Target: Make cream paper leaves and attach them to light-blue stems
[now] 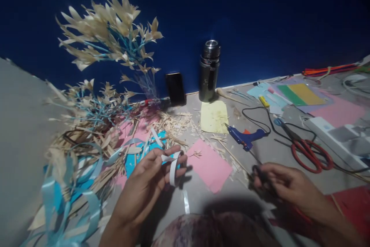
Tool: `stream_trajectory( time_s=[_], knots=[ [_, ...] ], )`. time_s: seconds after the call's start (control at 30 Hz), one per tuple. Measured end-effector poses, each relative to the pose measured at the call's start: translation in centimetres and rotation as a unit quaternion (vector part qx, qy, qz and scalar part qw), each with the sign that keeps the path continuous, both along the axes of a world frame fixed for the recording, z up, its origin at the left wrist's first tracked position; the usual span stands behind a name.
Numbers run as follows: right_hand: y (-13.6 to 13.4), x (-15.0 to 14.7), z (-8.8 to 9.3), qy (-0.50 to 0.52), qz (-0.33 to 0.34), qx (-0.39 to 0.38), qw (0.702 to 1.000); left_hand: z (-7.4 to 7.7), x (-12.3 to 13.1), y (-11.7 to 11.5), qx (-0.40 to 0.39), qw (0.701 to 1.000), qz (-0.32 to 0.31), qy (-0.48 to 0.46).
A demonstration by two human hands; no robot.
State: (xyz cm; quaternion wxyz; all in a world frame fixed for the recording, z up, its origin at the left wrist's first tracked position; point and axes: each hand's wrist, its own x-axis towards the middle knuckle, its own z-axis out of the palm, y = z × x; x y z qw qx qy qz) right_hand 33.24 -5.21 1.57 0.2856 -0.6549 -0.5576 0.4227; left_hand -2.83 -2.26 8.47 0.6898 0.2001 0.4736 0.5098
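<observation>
Ahead of you a dark blue wall (260, 15) backs the grey tabletop (313, 187), and a tall bouquet of cream, pointed-petalled flowers on light blue stems (108, 27) crowds the far left. A dark metallic flask (208, 79) and a black upright phone (175, 89) stand near the wall; red-handled scissors (297, 141) lie to the right, and a blue glue gun (244, 139) with a trailing black cord lies just beyond your right hand (291, 179). Between your hands is a square pink sheet (209, 168). Your left hand (150, 173) is turned palm up, fingers loosely spread, thumb pinching a narrow white strip (172, 172) over them; your right curls round a blurred dark tool (262, 175), its thin end aimed forward and left. The strip sits above the table, bending right from your thumb, then hanging with its long axis towards you.
</observation>
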Motion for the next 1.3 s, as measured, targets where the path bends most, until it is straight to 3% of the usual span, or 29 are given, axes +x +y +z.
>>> stream_trajectory(
  time_s=[0.07,0.17,0.37,0.67,0.8,0.93,1.0,1.07,1.13,1.2,1.3],
  knots=[
    [1.7,-3.1,1.0,-0.026,0.166,0.044,0.985,0.2,0.2,0.0,-0.006,1.000,-0.012,-0.009],
    [4.0,-6.3,2.3,-0.136,0.264,0.183,0.937,0.4,0.4,0.0,-0.006,1.000,-0.012,0.007],
    [5.9,-9.4,3.8,-0.253,0.307,0.293,0.869,0.6,0.7,-0.4,0.019,0.998,-0.005,0.067],
    [6.6,-9.9,4.2,-0.286,0.361,0.329,0.824,0.4,0.7,-0.7,0.005,0.997,-0.029,0.077],
    [6.1,-9.8,4.3,-0.283,0.377,0.308,0.826,0.3,0.6,-0.4,0.000,0.999,-0.004,0.037],
    [4.5,-6.9,2.6,-0.250,0.316,0.308,0.862,0.4,0.1,0.2,-0.023,0.999,0.028,-0.028],
    [3.2,-3.7,0.5,-0.242,0.241,0.314,0.886,0.3,-0.2,0.4,-0.036,0.998,0.025,-0.052],
    [1.5,0.1,-2.1,-0.279,0.124,0.316,0.898,0.0,-0.4,0.6,-0.047,0.997,0.026,-0.063],
    [-0.3,3.8,-4.3,-0.323,0.018,0.270,0.907,0.0,-0.3,0.7,-0.065,0.995,0.030,-0.068],
    [-1.8,6.4,-5.8,-0.350,-0.035,0.199,0.915,0.2,-0.1,0.9,-0.081,0.994,0.033,-0.070],
    [-2.5,8.0,-6.1,-0.371,-0.071,0.089,0.922,0.9,0.5,1.4,-0.096,0.993,0.025,-0.062]
  ],
)
